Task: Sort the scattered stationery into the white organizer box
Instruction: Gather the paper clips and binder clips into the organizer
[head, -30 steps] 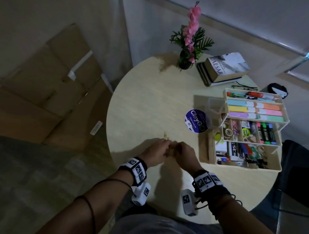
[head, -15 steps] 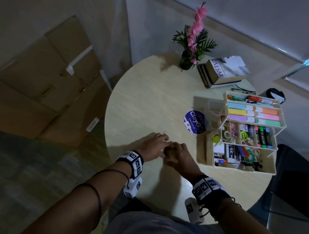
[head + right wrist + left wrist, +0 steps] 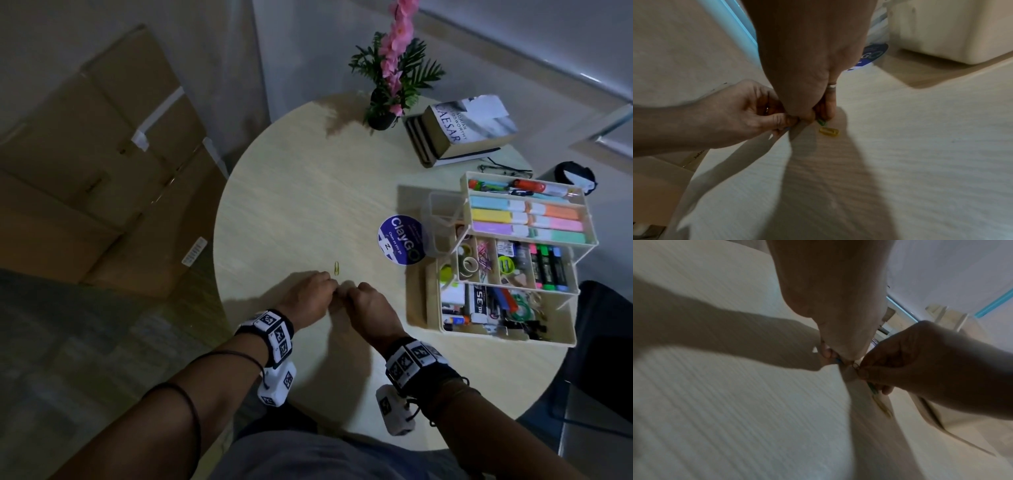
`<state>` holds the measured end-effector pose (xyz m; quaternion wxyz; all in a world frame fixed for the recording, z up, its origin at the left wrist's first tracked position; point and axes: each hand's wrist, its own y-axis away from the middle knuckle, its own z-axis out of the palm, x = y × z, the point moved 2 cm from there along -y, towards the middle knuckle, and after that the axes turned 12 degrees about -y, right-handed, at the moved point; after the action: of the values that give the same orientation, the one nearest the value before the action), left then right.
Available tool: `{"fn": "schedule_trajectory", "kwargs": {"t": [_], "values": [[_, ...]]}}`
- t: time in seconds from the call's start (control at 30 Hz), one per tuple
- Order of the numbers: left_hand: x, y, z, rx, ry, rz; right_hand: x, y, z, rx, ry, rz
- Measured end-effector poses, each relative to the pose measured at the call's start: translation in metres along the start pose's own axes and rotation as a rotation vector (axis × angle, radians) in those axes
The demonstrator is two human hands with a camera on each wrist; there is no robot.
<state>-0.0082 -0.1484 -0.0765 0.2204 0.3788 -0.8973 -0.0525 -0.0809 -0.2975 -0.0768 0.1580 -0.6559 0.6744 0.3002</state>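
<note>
My two hands meet fingertip to fingertip low over the near middle of the round table [image 3: 294,192]. My left hand [image 3: 330,287] pinches a small blue paper clip [image 3: 787,129]. A green paper clip [image 3: 821,122] is pinched in my right hand [image 3: 350,293], which wears a ring. One yellow paper clip [image 3: 337,268] lies loose on the table just beyond my left fingertips, and it shows beside the green one in the right wrist view as well [image 3: 829,131]. The white organizer box [image 3: 561,337] stands open in tiers at the right, full of highlighters, tape and clips.
A round blue ClayGo sticker [image 3: 402,240] lies left of the box, beside a clear plastic cup [image 3: 440,222]. A potted pink flower [image 3: 394,78], stacked books [image 3: 466,130] and glasses [image 3: 503,168] stand at the far side. Cardboard boxes [image 3: 102,164] sit on the floor at left.
Half a second ago my left fingers reached out to the yellow clip; now they are back against my right hand and the clip still lies on the table.
</note>
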Motion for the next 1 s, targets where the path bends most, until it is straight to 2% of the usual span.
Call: {"fn": "schedule_trajectory", "kwargs": {"t": [0.13, 0.27, 0.33, 0.4, 0.6, 0.67, 0.77, 0.87, 0.93, 1.0], "values": [[-0.012, 0.002, -0.007, 0.040, 0.170, -0.088, 0.010, 0.001, -0.006, -0.010, 0.023, 0.035], [-0.017, 0.005, -0.016, 0.078, 0.357, -0.119, 0.025, 0.004, -0.025, 0.147, -0.240, 0.264], [-0.014, 0.003, -0.020, 0.080, 0.461, -0.145, 0.029, 0.010, -0.034, 0.224, -0.502, 0.431], [-0.004, -0.001, -0.026, 0.076, 0.557, -0.148, 0.024, 0.016, -0.041, 0.266, -0.896, 0.526], [0.056, -0.014, -0.056, 0.098, 0.732, -0.070, -0.004, 0.016, -0.051, 0.232, -1.554, 0.530], [0.074, -0.015, -0.061, 0.122, 0.727, -0.039, -0.010, 0.012, -0.051, 0.264, -1.744, 0.573], [0.087, -0.012, -0.066, 0.245, 0.461, 0.075, -0.008, 0.009, -0.050, 0.299, -1.938, 0.685], [0.084, -0.010, -0.067, 0.270, 0.339, 0.156, -0.008, 0.011, -0.052, 0.255, -1.947, 0.722], [0.080, -0.008, -0.068, 0.252, 0.365, 0.201, -0.009, 0.011, -0.054, 0.220, -1.939, 0.703], [0.071, -0.006, -0.073, 0.308, 0.399, 0.231, -0.006, 0.011, -0.055, 0.202, -1.928, 0.678]]}}
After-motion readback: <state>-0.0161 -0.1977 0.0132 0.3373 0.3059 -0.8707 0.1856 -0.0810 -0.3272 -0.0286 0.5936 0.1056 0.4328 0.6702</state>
